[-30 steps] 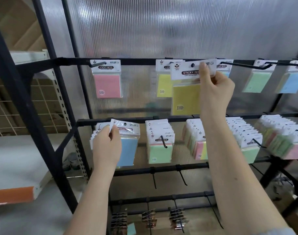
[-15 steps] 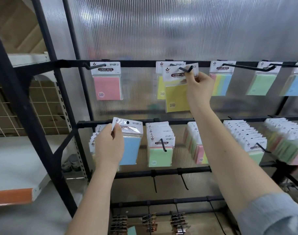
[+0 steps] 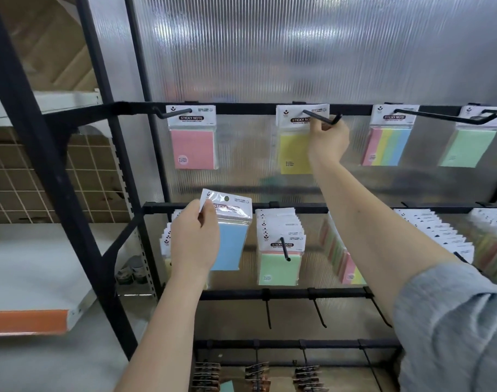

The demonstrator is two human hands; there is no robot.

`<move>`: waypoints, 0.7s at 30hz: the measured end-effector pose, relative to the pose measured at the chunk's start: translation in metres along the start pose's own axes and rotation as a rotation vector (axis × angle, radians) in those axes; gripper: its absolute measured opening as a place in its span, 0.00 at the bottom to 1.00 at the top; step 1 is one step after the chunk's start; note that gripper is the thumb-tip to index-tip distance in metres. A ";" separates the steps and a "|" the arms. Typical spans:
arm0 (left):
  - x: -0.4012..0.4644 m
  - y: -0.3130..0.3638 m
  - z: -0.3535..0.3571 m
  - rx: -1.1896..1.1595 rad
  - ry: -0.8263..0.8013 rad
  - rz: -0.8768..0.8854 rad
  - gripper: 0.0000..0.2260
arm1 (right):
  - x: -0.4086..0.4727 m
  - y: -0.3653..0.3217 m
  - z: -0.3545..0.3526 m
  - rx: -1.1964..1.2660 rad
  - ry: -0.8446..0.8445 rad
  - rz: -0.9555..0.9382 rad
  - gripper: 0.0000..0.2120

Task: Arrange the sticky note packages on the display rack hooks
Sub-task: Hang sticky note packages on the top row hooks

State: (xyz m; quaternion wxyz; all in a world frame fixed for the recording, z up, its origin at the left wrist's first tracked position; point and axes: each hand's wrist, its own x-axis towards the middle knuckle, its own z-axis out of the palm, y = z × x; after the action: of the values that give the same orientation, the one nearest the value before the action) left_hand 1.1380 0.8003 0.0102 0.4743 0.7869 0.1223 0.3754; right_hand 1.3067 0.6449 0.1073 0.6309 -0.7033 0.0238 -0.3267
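My right hand pinches the hanging yellow sticky note package on its black metal hook; my left hand pinches a blue sticky note package.

"STICKY NOTE" in black banner on white header card of pink package, top rail of rack, left end. Same words, partly hidden by hook, "STICKY NO…", on yellow package at top rail middle. Faint "STICKY NOTE" on multicolour package, top rail right. "STICKY NOTE" on green package, middle rail. Glare-blurred "STICKY NOTE" on blue package in left hand. Small print on headers and pads unreadable.
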 end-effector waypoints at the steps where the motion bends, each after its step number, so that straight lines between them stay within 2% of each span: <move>1: 0.001 0.000 -0.001 0.002 0.000 0.002 0.18 | 0.001 0.000 0.001 0.001 0.015 -0.006 0.08; 5: 0.003 -0.002 -0.004 -0.008 0.000 -0.006 0.18 | 0.002 0.000 0.003 0.055 0.050 0.004 0.04; 12: 0.004 -0.001 -0.011 -0.075 0.008 -0.014 0.18 | -0.015 0.004 -0.011 0.051 0.115 -0.010 0.11; 21: -0.008 0.011 -0.013 -0.125 -0.108 0.028 0.19 | -0.079 0.035 -0.084 0.020 0.154 0.060 0.10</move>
State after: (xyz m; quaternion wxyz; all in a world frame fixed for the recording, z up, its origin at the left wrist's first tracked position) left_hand 1.1212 0.7986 0.0194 0.5231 0.7765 0.0616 0.3458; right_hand 1.2168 0.5996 0.0413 0.6438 -0.6688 0.0899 -0.3609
